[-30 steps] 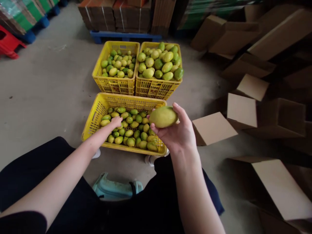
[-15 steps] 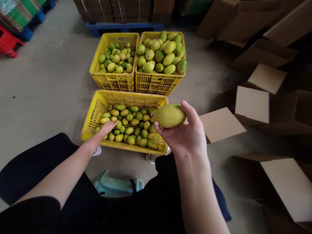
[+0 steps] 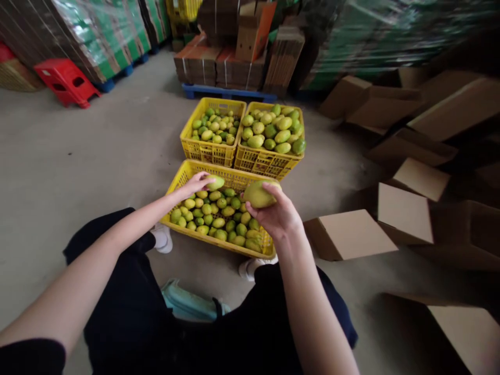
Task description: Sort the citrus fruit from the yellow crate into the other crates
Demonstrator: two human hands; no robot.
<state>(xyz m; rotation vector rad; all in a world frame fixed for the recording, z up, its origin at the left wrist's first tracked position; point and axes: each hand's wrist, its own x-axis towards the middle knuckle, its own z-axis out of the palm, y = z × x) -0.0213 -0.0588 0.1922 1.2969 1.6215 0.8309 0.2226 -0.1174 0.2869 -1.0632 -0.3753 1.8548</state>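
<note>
My right hand (image 3: 284,213) is closed round a large yellow-green lemon (image 3: 258,194), held up above the right side of the near yellow crate (image 3: 221,243). Over the back left part of that crate, the fingers of my left hand (image 3: 195,185) grip a smaller green-yellow lemon (image 3: 216,182). Below both hands, many loose green and yellow lemons (image 3: 219,222) lie in the crate. My right hand and its lemon hide the crate's back right corner.
Behind stand two more yellow crates, the left one (image 3: 209,154) with smaller lemons and the right one (image 3: 267,161) with larger ones. Open cardboard boxes (image 3: 355,234) spread along the right. A red stool (image 3: 66,80) is at far left, and a pallet (image 3: 230,94) of flattened cartons at the back.
My left hand has risen from the lemons in the near crate with one in its fingers. My right hand still holds the large lemon, now lower. The view has tilted up.
</note>
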